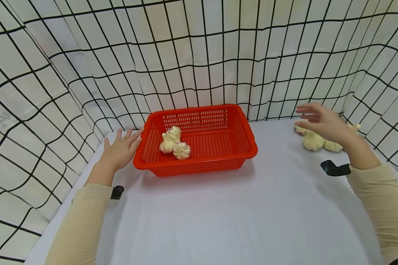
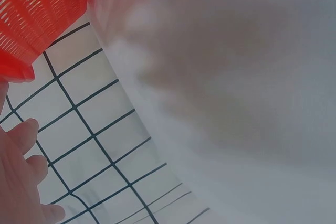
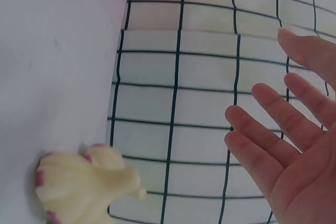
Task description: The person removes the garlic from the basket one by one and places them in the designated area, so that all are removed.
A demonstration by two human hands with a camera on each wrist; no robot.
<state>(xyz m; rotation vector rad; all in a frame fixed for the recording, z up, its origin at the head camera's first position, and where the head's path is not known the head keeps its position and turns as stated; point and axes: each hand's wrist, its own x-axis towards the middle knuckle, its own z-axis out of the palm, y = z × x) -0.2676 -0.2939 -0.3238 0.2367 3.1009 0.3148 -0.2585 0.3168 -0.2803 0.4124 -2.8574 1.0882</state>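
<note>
A red perforated plastic basket (image 1: 195,162) stands on the white table, with pale garlic bulbs (image 1: 171,139) in its left part. My left hand (image 1: 119,150) is spread beside the basket's left rim, fingertips at or very near it; contact is hard to tell. In the left wrist view, that hand (image 2: 21,177) shows below the basket's corner. Over at the right, my right hand (image 1: 328,123) hovers above several more garlic bulbs (image 1: 313,141), partly hiding them. The right wrist view shows the hand (image 3: 299,156) with extended fingers and nothing held, apart from a garlic bulb (image 3: 79,184).
A white wall covered by black wire grid (image 1: 212,51) encloses the back and both sides. The table surface (image 1: 219,217) extends in front of the basket and between it and the right-hand bulbs. Black wrist mounts (image 1: 335,168) protrude from the sleeves.
</note>
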